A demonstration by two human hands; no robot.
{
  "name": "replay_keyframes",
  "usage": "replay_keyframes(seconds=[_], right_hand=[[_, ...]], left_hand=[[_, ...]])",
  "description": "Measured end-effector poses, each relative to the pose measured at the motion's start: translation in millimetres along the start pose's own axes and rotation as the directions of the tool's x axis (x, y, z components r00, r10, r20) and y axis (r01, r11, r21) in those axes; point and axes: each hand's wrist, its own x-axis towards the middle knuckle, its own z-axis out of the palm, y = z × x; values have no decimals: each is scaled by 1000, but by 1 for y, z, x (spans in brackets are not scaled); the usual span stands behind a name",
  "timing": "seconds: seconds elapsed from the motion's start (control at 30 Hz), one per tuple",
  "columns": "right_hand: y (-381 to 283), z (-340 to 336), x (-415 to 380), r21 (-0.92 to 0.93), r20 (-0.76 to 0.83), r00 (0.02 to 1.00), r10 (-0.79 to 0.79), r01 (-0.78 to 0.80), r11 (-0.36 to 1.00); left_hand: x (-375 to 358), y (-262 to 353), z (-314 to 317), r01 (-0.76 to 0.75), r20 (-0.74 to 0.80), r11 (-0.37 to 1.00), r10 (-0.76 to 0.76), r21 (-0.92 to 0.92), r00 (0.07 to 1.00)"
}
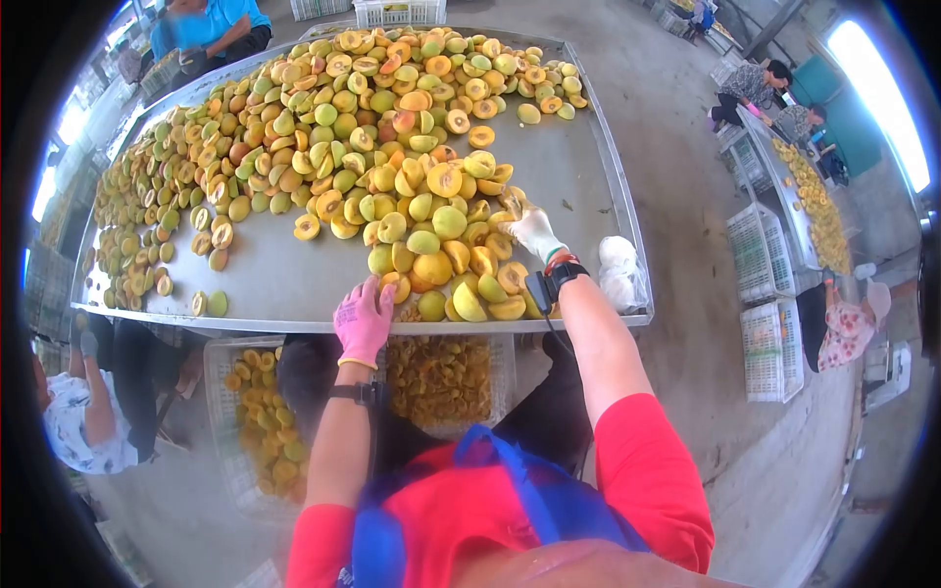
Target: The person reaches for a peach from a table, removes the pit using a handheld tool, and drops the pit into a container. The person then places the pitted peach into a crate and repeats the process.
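A big heap of halved, yellow-green stone fruit, apricot-like (446, 179), lies on a metal-topped table (265, 250). My left hand (361, 321), in a pink glove, rests at the near table edge. Its fingers point forward, slightly apart, beside a fruit half (396, 285). My right hand (532, 233), in a white glove, reaches to the right side of the nearer pile. Its fingers are closed on a fruit half (513, 200), partly covered by the fingertips.
A white bundle in clear plastic (619, 274) lies at the table's right corner. Below the near edge stand a crate of fruit halves (227, 416) and a crate of brownish pieces (441, 380). White crates (769, 348) stand at right. Other people work around the room.
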Motion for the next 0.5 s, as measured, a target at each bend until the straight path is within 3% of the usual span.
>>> replay_keyframes(seconds=[0.03,0.13,0.27,0.5], right_hand=[[6,0,-3,207,9,998,54,-55,977],[-11,-20,-30,438,59,981,183,-190,879],[-13,-35,-40,713,36,986,162,-139,687],[-59,-53,-117,730,16,998,59,-51,681]], left_hand=[[0,0,0,-11,-17,1000,11,6,1000],[0,2,-4,14,27,999,-13,-30,1000],[-1,2,-6,15,17,999,-15,-30,1000],[-1,-2,-2,22,34,998,-20,-50,999]])
